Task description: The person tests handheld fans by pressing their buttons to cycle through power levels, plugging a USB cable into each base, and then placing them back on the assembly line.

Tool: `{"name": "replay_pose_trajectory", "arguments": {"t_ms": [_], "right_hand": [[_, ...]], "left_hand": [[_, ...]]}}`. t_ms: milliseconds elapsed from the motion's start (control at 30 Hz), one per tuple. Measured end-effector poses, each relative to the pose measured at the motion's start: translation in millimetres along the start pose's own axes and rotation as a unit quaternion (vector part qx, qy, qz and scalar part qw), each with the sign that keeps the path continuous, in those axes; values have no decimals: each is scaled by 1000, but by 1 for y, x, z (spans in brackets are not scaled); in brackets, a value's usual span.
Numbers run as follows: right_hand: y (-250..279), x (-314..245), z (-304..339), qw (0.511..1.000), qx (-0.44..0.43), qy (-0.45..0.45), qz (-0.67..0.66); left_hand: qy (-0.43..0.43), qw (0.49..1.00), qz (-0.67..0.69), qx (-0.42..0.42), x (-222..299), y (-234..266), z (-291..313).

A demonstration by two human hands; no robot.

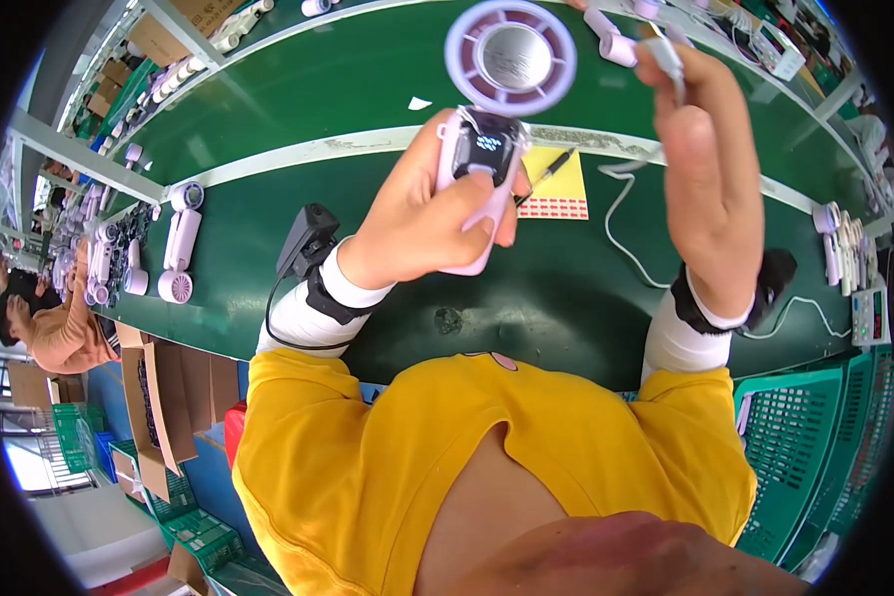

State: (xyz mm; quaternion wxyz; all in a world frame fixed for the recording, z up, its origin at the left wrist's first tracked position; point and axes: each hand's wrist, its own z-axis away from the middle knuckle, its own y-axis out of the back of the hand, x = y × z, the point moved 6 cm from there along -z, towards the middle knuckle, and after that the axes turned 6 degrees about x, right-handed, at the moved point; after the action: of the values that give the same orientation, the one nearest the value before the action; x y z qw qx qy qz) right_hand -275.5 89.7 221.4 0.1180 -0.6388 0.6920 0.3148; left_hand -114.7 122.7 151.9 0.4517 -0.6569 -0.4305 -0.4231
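Note:
My left hand (407,219) is wrapped round the handle of a lilac handheld fan (512,57), its round head pointing away from me. The dark display on the handle is lit, and my thumb rests just below it. Raised at the right, my right hand (710,169) pinches the white plug (669,68) of a cable between thumb and fingers, apart from the fan. A white cable (616,223) lies on the bench below that hand. Partly behind the fan are a yellow sheet (566,179) with red arrow stickers and a black pen (546,175).
More lilac fans (180,238) stand and lie along the left of the green bench (248,189). Pale fans (842,243) and a small device (870,316) sit at its right end. Green crates (790,427) and a cardboard box (157,402) flank me. A person (65,333) is at the far left.

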Motion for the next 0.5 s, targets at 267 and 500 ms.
{"name": "replay_pose_trajectory", "arguments": {"t_ms": [267,500], "right_hand": [[-17,2,4,985,-26,-96,-141],[-12,-13,16,979,72,-14,-188]], "left_hand": [[57,989,88,-105,-5,-29,15],[-228,953,-197,-12,-20,-23,16]]}}
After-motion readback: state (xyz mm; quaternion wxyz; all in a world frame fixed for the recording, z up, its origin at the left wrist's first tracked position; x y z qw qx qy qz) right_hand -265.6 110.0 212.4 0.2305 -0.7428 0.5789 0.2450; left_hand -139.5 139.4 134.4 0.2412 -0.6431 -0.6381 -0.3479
